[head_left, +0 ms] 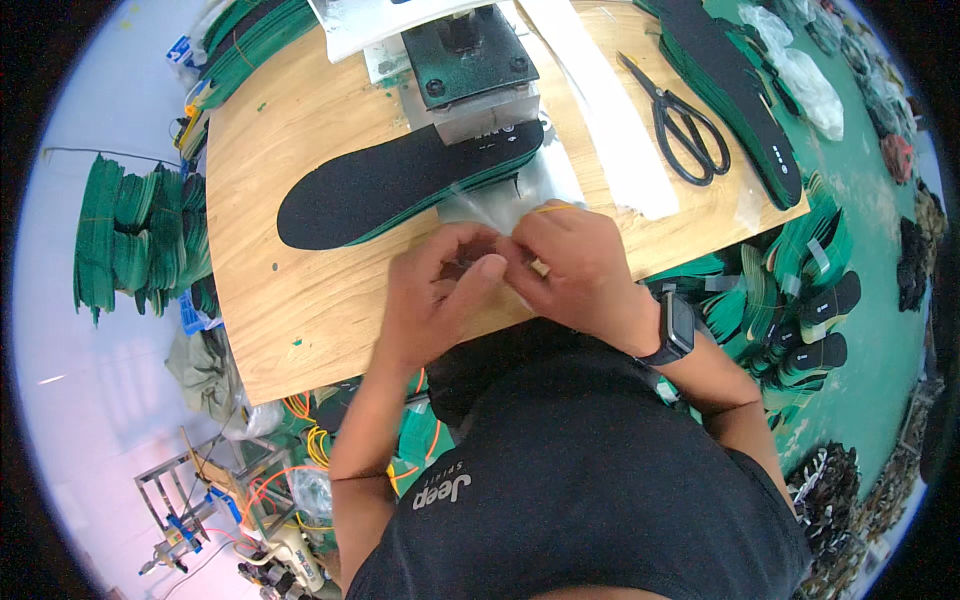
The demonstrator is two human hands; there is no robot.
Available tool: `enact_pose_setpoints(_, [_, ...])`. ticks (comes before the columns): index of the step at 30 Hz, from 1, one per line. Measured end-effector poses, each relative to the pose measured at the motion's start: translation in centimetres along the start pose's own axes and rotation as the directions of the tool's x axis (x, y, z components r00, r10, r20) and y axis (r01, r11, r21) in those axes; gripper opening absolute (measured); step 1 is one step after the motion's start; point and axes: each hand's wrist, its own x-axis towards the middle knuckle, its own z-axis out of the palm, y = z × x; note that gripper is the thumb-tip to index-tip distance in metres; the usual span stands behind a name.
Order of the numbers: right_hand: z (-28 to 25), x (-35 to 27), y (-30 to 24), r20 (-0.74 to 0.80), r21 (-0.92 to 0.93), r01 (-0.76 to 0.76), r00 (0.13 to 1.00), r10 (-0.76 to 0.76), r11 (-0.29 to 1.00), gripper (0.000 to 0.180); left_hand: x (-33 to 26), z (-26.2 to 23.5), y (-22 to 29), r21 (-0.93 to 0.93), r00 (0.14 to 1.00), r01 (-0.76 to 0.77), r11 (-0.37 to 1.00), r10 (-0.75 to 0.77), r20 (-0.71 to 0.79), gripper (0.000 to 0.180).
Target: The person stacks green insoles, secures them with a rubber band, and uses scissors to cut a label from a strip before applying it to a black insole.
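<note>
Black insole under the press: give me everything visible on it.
The black insole is long and foot-shaped, with a matte, fabric-like black top and a green edge along its lower side. It lies flat on the wooden table, toe end pointing left. Its heel end sits under the metal press block, near small white marks. Clear plastic film lies against its right end. Neither hand touches it.

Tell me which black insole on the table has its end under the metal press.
The long black insole lying across the table's middle, just above both hands; the other black insole lies at the right edge beside the scissors.
</note>
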Motion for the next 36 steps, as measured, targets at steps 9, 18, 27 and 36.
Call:
enact_pose_setpoints(9, [-0.6, 0.0, -1.8, 0.214, 0.035, -0.022, 0.977, 0.014, 0.999, 0.024, -0.6, 0.5, -2.4, -0.055, 0.989, 0.128, 0.99, -0.132, -0.071, 0.018])
enact_pose_setpoints(18, [-1.2, -0.8, -0.2, 0.191, 0.416, -0.492, 0.869, 0.456, 0.764, 0.027, -1.3, 0.5, -2.3, -0.099, 0.988, 0.09, 0.991, -0.102, -0.115, 0.017])
enact_pose_setpoints(27, [-0.2, -0.9, 0.4, 0.262, 0.565, -0.486, 0.872, 0.414, 0.666, 0.017, -1.4, 0.2, -2.3, 0.026, 1.0, 0.011, 1.0, -0.011, 0.008, 0.013])
enact_pose_setpoints(36, [-0.3, -1.6, 0.5, 0.217, 0.59, -0.514, 0.843, 0.492, 0.622, 0.013, -1.0, 1.0, -1.7, 0.066, 0.984, 0.178, 0.982, -0.177, -0.023, 0.015])
